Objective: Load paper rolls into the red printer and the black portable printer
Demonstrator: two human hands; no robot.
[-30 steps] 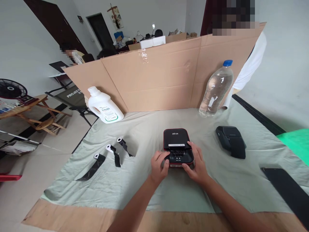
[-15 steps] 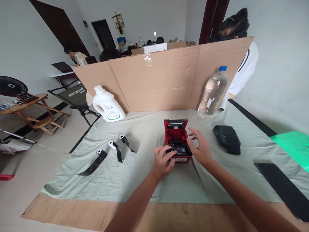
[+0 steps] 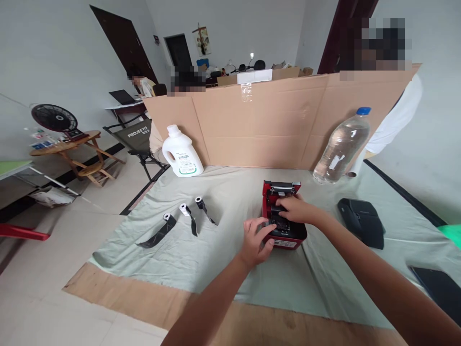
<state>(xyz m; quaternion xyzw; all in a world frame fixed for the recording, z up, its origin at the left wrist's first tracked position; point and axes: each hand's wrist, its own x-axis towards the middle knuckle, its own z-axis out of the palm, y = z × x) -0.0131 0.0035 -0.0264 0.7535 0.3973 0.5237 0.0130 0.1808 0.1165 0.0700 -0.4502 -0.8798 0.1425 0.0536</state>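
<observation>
A small red printer (image 3: 288, 236) stands on the pale cloth with its lid (image 3: 281, 188) raised upright. My left hand (image 3: 256, 239) grips the printer's left front corner, fingers curled on its side. My right hand (image 3: 295, 210) reaches into the open paper bay, fingers bent down onto something dark inside that I cannot make out. Three small paper rolls with black strips trailing lie to the left: one (image 3: 166, 217), a second (image 3: 183, 207) and a third (image 3: 198, 199).
A second black printer (image 3: 362, 221) sits to the right, and a dark flat slab (image 3: 437, 288) at the right edge. A white jug (image 3: 182, 154) and a clear water bottle (image 3: 340, 146) stand before a cardboard screen (image 3: 270, 120). A person in white stands behind it.
The printer's lid went from closed to standing open. My right hand left the front edge, hovered, then dropped into the bay. The view shifted right.
</observation>
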